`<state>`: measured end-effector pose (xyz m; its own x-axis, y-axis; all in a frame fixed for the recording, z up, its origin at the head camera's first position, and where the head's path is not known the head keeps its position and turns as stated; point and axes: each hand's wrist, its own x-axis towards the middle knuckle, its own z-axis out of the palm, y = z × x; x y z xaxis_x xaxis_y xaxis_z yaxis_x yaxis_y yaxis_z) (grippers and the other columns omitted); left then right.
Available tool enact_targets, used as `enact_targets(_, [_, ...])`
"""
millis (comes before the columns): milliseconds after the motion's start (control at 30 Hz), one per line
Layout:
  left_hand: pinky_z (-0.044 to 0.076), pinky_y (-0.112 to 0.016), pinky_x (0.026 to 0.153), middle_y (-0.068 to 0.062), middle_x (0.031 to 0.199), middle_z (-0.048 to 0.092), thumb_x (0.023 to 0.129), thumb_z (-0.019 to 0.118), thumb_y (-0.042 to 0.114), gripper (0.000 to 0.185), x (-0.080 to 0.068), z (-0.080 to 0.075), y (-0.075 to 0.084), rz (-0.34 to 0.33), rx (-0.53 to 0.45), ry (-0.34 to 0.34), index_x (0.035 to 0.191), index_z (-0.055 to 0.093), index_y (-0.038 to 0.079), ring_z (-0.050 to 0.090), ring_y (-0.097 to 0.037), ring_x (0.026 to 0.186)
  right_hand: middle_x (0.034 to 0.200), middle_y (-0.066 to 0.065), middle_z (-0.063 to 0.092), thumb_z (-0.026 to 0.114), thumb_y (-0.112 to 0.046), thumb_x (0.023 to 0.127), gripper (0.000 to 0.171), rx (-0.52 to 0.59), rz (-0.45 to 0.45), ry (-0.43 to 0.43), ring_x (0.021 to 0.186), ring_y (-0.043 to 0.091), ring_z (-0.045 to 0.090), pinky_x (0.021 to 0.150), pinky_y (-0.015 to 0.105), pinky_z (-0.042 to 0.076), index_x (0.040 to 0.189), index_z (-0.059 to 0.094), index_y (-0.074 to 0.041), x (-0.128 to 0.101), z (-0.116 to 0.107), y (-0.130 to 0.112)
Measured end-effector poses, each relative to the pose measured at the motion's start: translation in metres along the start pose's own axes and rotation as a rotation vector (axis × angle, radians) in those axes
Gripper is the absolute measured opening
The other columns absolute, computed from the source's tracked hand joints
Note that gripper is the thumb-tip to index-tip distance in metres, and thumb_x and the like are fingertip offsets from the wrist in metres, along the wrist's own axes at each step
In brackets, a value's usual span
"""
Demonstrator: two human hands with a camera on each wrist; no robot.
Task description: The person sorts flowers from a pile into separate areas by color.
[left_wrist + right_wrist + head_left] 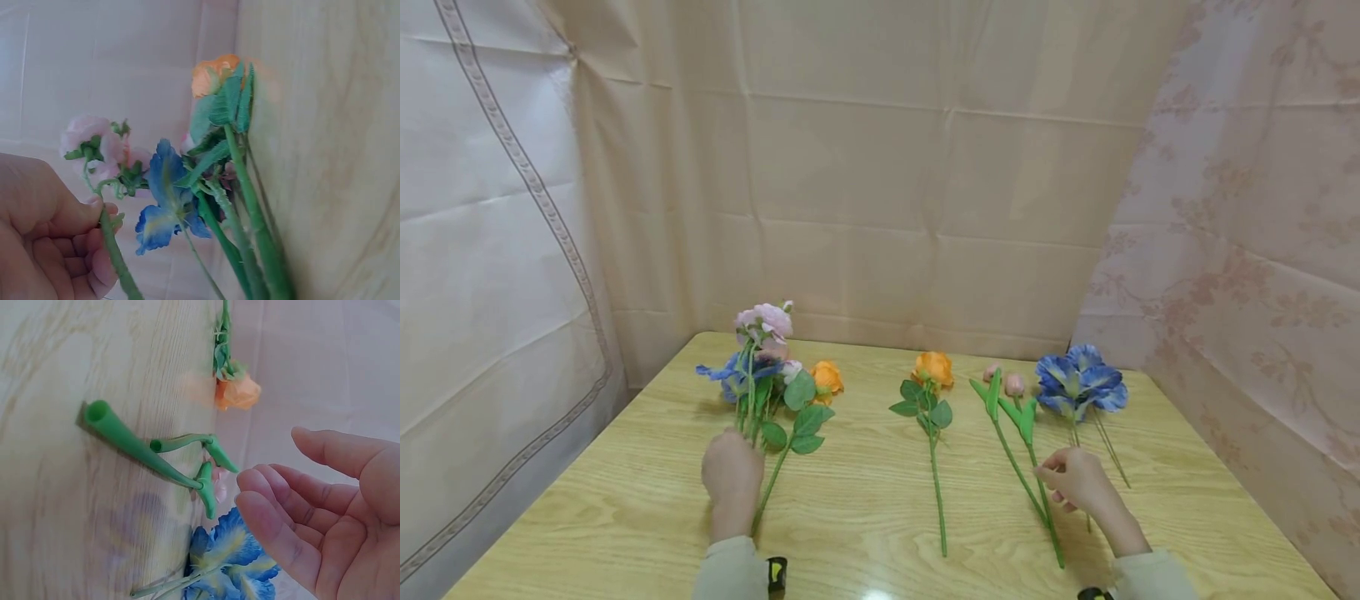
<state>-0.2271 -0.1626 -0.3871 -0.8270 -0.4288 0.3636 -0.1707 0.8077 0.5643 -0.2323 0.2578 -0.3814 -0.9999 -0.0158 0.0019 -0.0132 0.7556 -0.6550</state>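
Looking down, I see my right hand (1075, 482) resting over the green stems of the pink tulips (1003, 382). The tulips lie flat on the wooden table (865, 500). Their long stems run away from my hand, with the pink buds at the far end. The stem ends sit just under my fingers, a little toward my left side. My right hand is the nearer one to them by far. In the right wrist view its fingers (281, 512) are loose and apart, and they hold nothing. Just past the hand on its other side lies the blue flower (1081, 382).

My left hand (732, 471) is well apart from all this. It grips a bunch of flowers (767, 367) by the stems.
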Motion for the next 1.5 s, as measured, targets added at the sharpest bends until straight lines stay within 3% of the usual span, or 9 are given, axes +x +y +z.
enact_targets(267, [0.045, -0.048, 0.064, -0.024, 0.080, 0.061, 0.079, 0.055, -0.005, 0.009, 0.000, -0.003, 0.007, 0.047, -0.073, -0.017, 0.082, 0.061, -0.011, 0.057, -0.041, 0.074, 0.061, 0.007, 0.054, 0.060, -0.008, 0.082, 0.015, 0.017, 0.008, -0.008, 0.049, 0.017, 0.054, 0.044, 0.032, 0.047, 0.083, 0.061, 0.007, -0.001, 0.005, -0.004])
enact_targets(633, [0.046, -0.047, 0.066, -0.027, 0.077, 0.059, 0.078, 0.059, -0.007, 0.010, -0.005, -0.007, 0.025, 0.115, -0.223, 0.039, 0.085, 0.058, -0.014, 0.057, -0.042, 0.073, 0.054, 0.007, 0.052, 0.061, -0.006, 0.081, 0.011, 0.045, -0.023, -0.006, 0.044, 0.017, 0.051, 0.041, 0.032, 0.045, 0.081, 0.062, 0.005, -0.002, 0.011, -0.009])
enact_targets(867, [0.047, -0.044, 0.065, -0.025, 0.081, 0.060, 0.082, 0.058, -0.003, 0.012, -0.008, -0.008, 0.035, 0.102, -0.274, -0.053, 0.089, 0.059, -0.013, 0.058, -0.039, 0.076, 0.048, 0.007, 0.049, 0.062, -0.004, 0.080, 0.008, 0.050, -0.099, 0.000, 0.037, 0.015, 0.045, 0.037, 0.028, 0.043, 0.077, 0.062, 0.004, -0.005, 0.018, -0.014])
enact_targets(1233, [0.045, -0.038, 0.056, -0.013, 0.068, 0.059, 0.078, 0.063, -0.003, 0.005, -0.013, -0.001, 0.044, 0.183, -0.325, -0.047, 0.078, 0.060, -0.007, 0.057, -0.027, 0.062, 0.053, 0.004, 0.049, 0.063, -0.007, 0.080, 0.010, -0.004, -0.121, -0.034, 0.041, 0.014, 0.048, 0.038, 0.023, 0.039, 0.073, 0.060, -0.001, -0.006, 0.032, -0.020])
enact_targets(1500, [0.044, -0.033, 0.056, -0.008, 0.068, 0.058, 0.077, 0.064, -0.002, 0.005, -0.021, 0.005, 0.057, 0.233, -0.362, -0.105, 0.077, 0.059, -0.004, 0.055, -0.022, 0.062, 0.056, 0.003, 0.047, 0.062, -0.005, 0.081, 0.008, 0.036, -0.182, -0.088, 0.044, 0.016, 0.051, 0.040, 0.023, 0.041, 0.077, 0.062, 0.001, -0.008, 0.037, -0.029])
